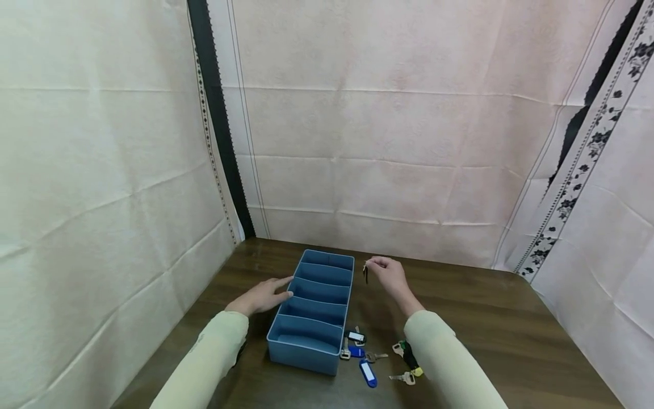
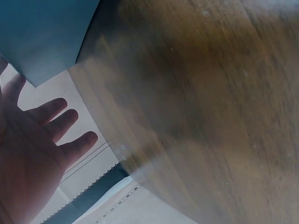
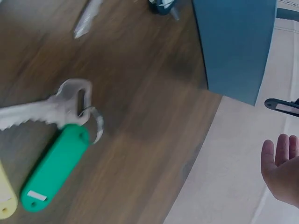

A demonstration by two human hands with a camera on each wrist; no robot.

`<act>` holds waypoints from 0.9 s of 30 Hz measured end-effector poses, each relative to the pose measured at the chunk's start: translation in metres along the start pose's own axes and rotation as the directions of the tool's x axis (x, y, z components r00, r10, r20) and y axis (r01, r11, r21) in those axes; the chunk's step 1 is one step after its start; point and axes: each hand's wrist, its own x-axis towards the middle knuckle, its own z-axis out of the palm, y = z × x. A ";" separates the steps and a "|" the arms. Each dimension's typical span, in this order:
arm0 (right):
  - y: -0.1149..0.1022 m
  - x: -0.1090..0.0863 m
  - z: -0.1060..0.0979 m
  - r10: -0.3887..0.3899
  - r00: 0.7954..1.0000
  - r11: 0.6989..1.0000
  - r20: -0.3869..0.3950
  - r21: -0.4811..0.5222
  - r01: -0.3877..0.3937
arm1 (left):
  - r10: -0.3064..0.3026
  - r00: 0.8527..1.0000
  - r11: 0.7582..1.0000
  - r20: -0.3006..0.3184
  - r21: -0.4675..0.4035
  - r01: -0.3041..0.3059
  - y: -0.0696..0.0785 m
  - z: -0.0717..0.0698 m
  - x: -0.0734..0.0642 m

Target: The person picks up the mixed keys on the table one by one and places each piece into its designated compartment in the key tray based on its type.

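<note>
A blue storage box (image 1: 302, 359) with several crosswise compartments stands lengthwise on the table. My left hand (image 1: 259, 296) is at its left side, thumb and index finger stretched to the rim; in the left wrist view the other fingers (image 2: 63, 125) are spread beside the box wall (image 2: 44, 35). To the right of the box's far end, my right hand (image 1: 390, 276) pinches a key with a black tag (image 1: 365, 275). That tag (image 3: 280, 107) hangs from the fingertips, raised above the table. The key itself is mostly hidden by the fingers.
Right of the box's near end lie several tagged keys, among them a blue tag (image 1: 368, 374) and a black tag (image 1: 356, 337). Nearer my right forearm are a green tag (image 3: 56, 168), its key (image 3: 70, 105) and a yellow tag (image 3: 5, 193). Cloth curtains (image 1: 383, 142) surround the table.
</note>
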 end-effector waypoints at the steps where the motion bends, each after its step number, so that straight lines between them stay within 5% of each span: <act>1: -0.002 0.001 0.002 -0.003 1.000 1.000 -0.003 0.003 0.003 | -0.002 1.000 1.000 0.000 0.006 0.002 0.000 0.000 0.000; 27: -0.025 0.011 0.063 0.007 1.000 0.999 -0.019 0.033 -0.006 | -0.010 1.000 0.999 -0.004 0.032 0.010 0.000 0.002 0.000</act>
